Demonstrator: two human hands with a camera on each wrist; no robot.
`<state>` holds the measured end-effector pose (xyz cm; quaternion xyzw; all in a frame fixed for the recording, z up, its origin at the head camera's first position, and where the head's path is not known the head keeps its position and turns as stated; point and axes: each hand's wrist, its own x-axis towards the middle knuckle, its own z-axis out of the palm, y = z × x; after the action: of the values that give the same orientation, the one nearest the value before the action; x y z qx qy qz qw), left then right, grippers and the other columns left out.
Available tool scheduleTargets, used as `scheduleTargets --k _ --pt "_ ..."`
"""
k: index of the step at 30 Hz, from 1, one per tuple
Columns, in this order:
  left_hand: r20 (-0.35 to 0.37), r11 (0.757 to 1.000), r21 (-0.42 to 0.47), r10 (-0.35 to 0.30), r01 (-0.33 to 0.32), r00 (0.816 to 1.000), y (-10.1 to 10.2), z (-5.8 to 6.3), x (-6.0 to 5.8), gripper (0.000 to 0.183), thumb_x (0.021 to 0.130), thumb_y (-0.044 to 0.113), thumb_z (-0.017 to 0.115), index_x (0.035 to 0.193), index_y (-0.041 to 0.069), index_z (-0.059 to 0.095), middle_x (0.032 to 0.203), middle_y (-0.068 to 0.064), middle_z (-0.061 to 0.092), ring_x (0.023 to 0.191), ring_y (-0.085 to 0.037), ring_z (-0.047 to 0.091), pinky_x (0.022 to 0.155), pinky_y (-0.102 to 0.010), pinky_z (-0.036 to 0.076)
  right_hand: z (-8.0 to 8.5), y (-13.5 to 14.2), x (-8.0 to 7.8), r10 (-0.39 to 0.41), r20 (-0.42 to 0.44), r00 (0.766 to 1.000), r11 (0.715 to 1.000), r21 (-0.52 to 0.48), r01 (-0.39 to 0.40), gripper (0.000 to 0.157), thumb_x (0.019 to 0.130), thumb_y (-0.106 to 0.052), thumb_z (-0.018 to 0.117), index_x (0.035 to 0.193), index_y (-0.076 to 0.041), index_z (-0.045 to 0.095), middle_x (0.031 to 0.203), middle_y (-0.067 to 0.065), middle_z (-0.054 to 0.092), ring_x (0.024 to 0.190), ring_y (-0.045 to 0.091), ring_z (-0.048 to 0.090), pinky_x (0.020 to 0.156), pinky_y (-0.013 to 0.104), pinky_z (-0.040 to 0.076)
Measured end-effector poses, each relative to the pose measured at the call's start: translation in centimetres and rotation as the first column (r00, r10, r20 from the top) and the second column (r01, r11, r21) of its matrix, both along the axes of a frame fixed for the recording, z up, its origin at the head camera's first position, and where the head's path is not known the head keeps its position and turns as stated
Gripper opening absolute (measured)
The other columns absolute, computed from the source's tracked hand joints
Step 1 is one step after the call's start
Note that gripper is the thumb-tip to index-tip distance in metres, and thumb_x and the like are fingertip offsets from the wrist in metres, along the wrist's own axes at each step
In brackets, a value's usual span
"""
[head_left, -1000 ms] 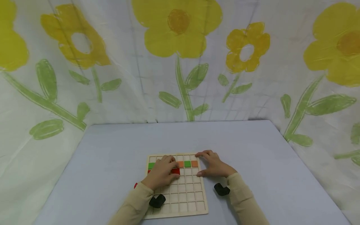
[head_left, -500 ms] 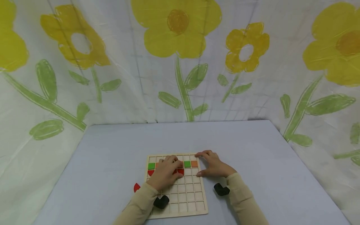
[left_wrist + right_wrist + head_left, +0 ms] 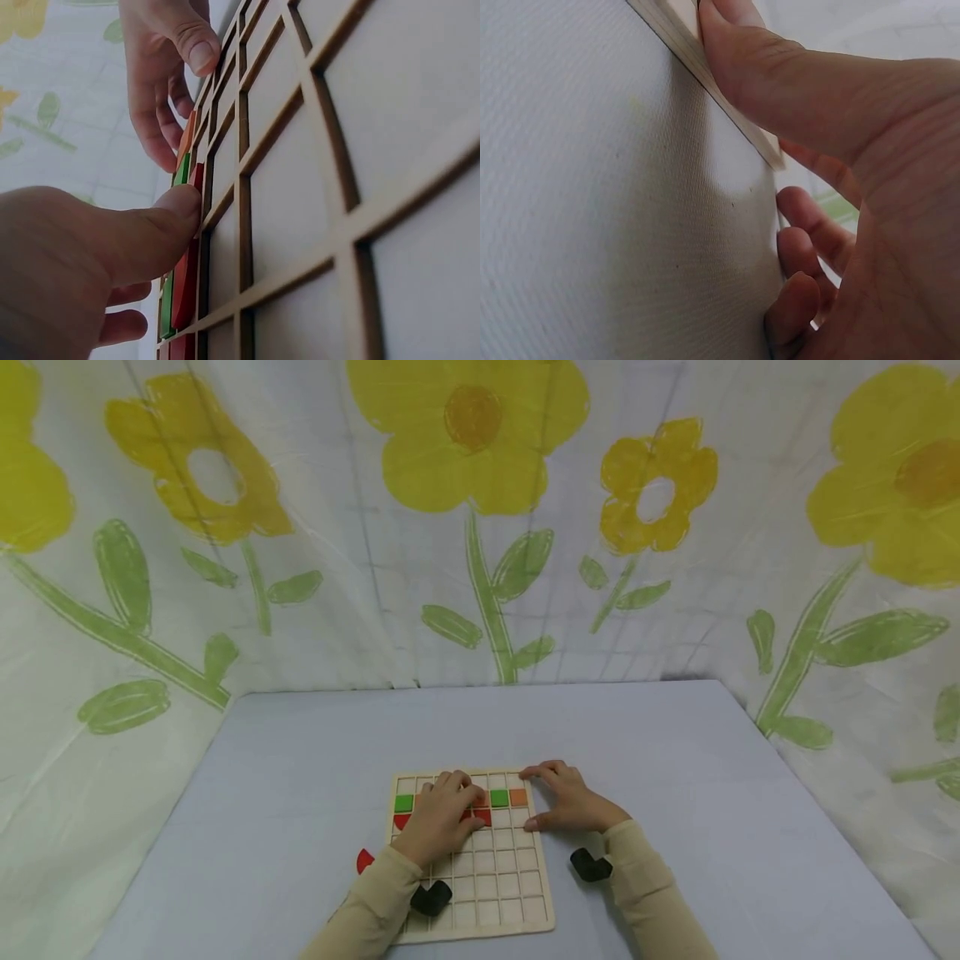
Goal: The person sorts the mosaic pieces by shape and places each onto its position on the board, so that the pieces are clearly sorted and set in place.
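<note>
A wooden grid board (image 3: pixel 510 887) lies on the table. Over its upper middle, my left hand (image 3: pixel 435 827) pinches a red piece (image 3: pixel 483 817) between thumb and index finger in the third row. The left wrist view has the thumb (image 3: pixel 180 201) right at the red piece's edge, with the other fingers partly hidden behind it. My right hand (image 3: pixel 577 806) spreads along the board's right edge, index fingertip at the far corner and thumb lower down. In the right wrist view that thumb (image 3: pixel 739 64) presses on the board's rim, the other fingers loosely bent.
Green (image 3: pixel 404 803) and orange (image 3: pixel 518 797) squares sit in the second row, partly covered by the left hand. A rounded red piece (image 3: pixel 402 821) lies in the row below. A loose red piece (image 3: pixel 364 860) is left of the board. A flowered curtain (image 3: pixel 480 593) hangs behind.
Over the last second my left hand has shifted right along the third row with the red piece, uncovering cells at the left. Since half a second ago it barely moves. The right hand stays put.
</note>
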<state>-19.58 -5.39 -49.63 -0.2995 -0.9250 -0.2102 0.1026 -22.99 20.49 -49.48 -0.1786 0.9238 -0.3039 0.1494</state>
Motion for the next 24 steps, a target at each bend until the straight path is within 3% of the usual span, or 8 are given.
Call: scheduleTargets --k 6,12,17,20,24 --pt "-0.028 1.000 -0.021 -0.001 0.001 1.000 -0.3 -0.3 0.3 0.022 0.085 0.029 0.072 0.103 0.017 0.066 0.105 -0.004 0.056 0.096 -0.021 0.051 0.072 -0.038 0.041 -0.3 0.0 0.2 0.007 -0.001 1.000 1.000 -0.007 -0.007 0.077 0.068 -0.046 0.083 0.135 -0.031 0.048 0.140 0.008 0.037 0.126 0.034 0.033 0.097 0.058 0.037" --pt "-0.130 0.997 -0.009 -0.074 0.073 0.989 -2.9 1.1 0.9 0.018 0.086 0.009 0.069 0.103 0.017 0.069 0.100 -0.002 0.058 0.088 -0.019 0.056 0.066 -0.036 0.047 -0.6 0.1 0.3 0.000 -0.005 1.000 1.000 -0.001 0.000 0.077 0.068 -0.046 0.084 0.134 -0.032 0.049 0.140 0.008 0.037 0.126 0.034 0.033 0.099 0.057 0.036" --pt "-0.082 1.000 0.010 -0.012 0.013 0.997 -6.9 1.9 2.3 0.021 0.083 0.007 0.073 0.099 0.019 0.069 0.098 0.000 0.059 0.085 -0.015 0.055 0.069 -0.033 0.049 -0.5 0.0 0.2 0.002 0.002 1.000 1.000 -0.012 -0.002 0.077 0.067 -0.046 0.084 0.134 -0.031 0.050 0.140 0.007 0.037 0.127 0.033 0.032 0.099 0.056 0.036" --pt "-0.029 1.000 -0.011 0.028 -0.028 0.999 -9.2 2.1 3.5 0.024 0.081 0.005 0.073 0.100 0.019 0.068 0.104 -0.001 0.061 0.094 -0.017 0.057 0.078 -0.037 0.051 -0.3 0.0 0.1 0.006 -0.005 1.000 1.000 -0.002 -0.006 0.077 0.067 -0.046 0.084 0.134 -0.031 0.049 0.140 0.007 0.037 0.127 0.033 0.033 0.099 0.056 0.037" --pt "0.029 0.998 -0.061 -0.004 0.006 1.000 -11.5 2.2 5.0 0.038 0.079 -0.006 0.068 0.109 0.018 0.066 0.117 -0.003 0.062 0.107 -0.022 0.057 0.087 -0.043 0.050 0.1 0.1 0.0 -0.004 -0.013 1.000 1.000 0.013 0.004 0.075 0.068 -0.045 0.084 0.134 -0.031 0.049 0.141 0.008 0.037 0.127 0.034 0.033 0.099 0.055 0.037"
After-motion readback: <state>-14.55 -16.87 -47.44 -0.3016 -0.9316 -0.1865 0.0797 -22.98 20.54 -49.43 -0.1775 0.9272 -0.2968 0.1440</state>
